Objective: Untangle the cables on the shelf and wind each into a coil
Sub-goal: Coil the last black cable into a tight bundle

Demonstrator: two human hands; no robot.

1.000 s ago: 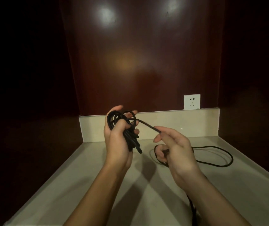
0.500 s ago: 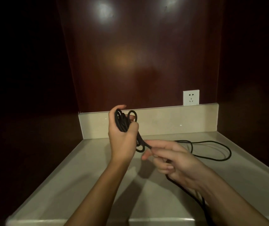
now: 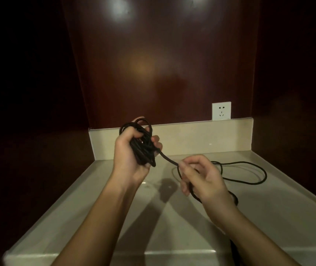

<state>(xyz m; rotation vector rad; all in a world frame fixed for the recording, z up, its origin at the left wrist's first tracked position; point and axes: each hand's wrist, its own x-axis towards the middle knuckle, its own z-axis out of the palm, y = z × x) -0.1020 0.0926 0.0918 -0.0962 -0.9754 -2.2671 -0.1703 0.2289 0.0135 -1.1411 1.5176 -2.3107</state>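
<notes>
Both forearms reach forward. The left hand (image 3: 132, 150) is raised, fingers curled closed (thumb uppermost); the right hand (image 3: 201, 177) sits lower, fingertips pinched together.

Person, head view: 2 hands + forearms.
Left hand (image 3: 129, 150) & right hand (image 3: 204, 179): both bare, no gloves, rings, watch or bands seen. Forearms bare to btm edge of frame, no sleeve visible. Nails short, unpainted where visible. Lighting dim, finer detail n/a.
</notes>
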